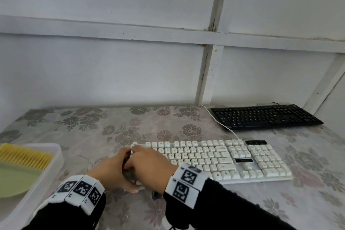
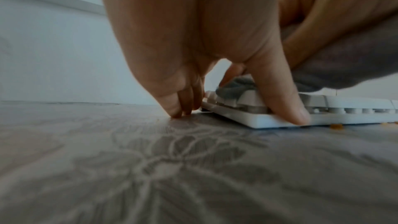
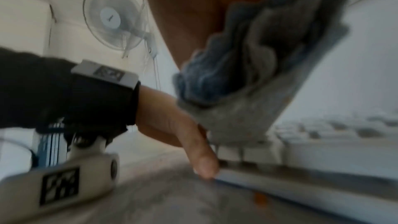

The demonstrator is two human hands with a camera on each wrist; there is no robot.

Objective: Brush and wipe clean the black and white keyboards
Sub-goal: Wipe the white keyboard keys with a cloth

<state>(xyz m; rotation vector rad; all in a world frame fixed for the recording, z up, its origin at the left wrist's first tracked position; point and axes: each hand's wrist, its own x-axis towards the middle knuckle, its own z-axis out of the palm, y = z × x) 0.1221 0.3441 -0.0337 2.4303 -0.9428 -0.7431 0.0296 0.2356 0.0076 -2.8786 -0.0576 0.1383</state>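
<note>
Covering the worktop (image 1: 112, 123) is a floral cloth, pale panelled wall behind. Right hand (image 1: 149, 164) clutches a grey cloth (image 3: 247, 67) on the white keyboard (image 1: 224, 157); left hand (image 1: 112, 168), fingers straight, steadies its end. Black keyboard (image 1: 265, 116) lies beyond.

Both hands at left end of white keyboard (image 1: 214, 158): left hand (image 1: 112, 170), right hand (image 1: 149, 164). Black keyboard (image 1: 265, 116) behind, apart.

Two keyboards: one white keyboard (image 1: 220, 157), one black keyboard (image 1: 265, 116); one cloth (image 3: 247, 67); one brush (image 1: 24, 156)
</note>
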